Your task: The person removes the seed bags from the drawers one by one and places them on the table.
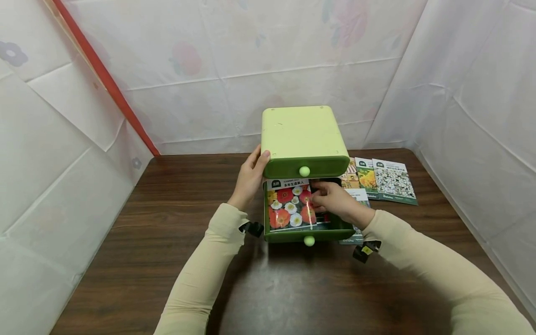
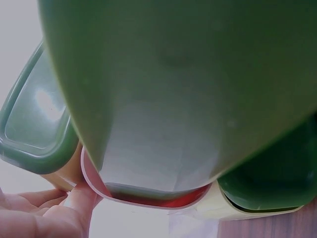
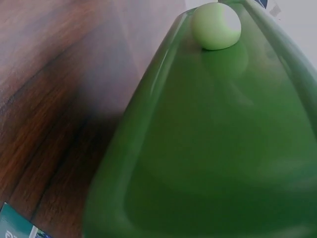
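Note:
A small light green cabinet [image 1: 301, 135] with two dark green drawers stands on the table. Its lower drawer [image 1: 289, 236] is pulled out, while the upper drawer [image 1: 284, 167] is closed. Inside the lower one lies a seed packet [image 1: 289, 207] printed with red and white flowers. My left hand [image 1: 250, 179] rests along the cabinet's left side, its thumb by the upper front corner; in the left wrist view its fingers [image 2: 79, 203] touch the cabinet wall. My right hand [image 1: 332, 200] reaches into the open drawer and pinches the packet's right edge, with some fingertips hidden.
To the right of the cabinet lie several more seed packets, one with white flowers [image 1: 393, 180] and one with yellow flowers [image 1: 367, 179]. Another packet [image 1: 356, 239] is partly hidden by the drawer. Floral sheeting [image 1: 234, 83] hangs behind the dark wooden table [image 1: 176, 223].

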